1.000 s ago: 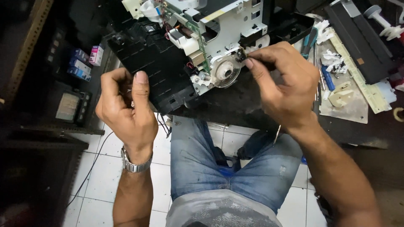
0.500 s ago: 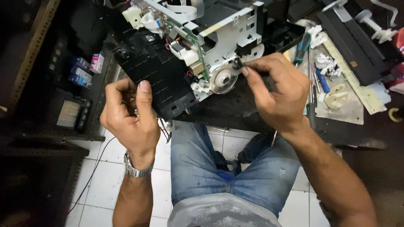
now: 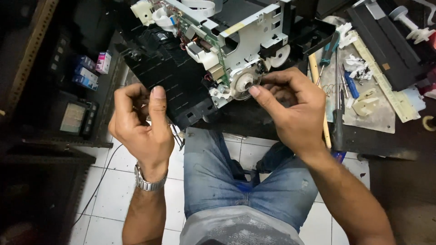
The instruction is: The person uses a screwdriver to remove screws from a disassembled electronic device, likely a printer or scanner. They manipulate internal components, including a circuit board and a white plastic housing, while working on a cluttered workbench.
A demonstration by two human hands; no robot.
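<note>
A stripped printer chassis (image 3: pixel 200 50) lies on its side on a dark workbench, with a black ribbed plastic base, a white metal frame and a green circuit board. My left hand (image 3: pixel 143 124) grips the near edge of the black base, thumb upright. My right hand (image 3: pixel 290 106) pinches at a clear round encoder wheel (image 3: pixel 243 84) on the frame's lower corner, fingertips touching it from the right. A white gear (image 3: pixel 281 55) sits just above my fingers. A metal watch is on my left wrist.
Screwdrivers (image 3: pixel 328 52) and small white plastic parts (image 3: pixel 359 66) lie on a grey mat to the right. A long black printer part (image 3: pixel 386 43) sits at the far right. Small boxes (image 3: pixel 91 72) rest on a dark shelf at left. My jeans-clad knees are below, over white floor tiles.
My right hand's fingers have shifted slightly on the encoder wheel. My left hand keeps its grip on the black base. The view has drifted a little.
</note>
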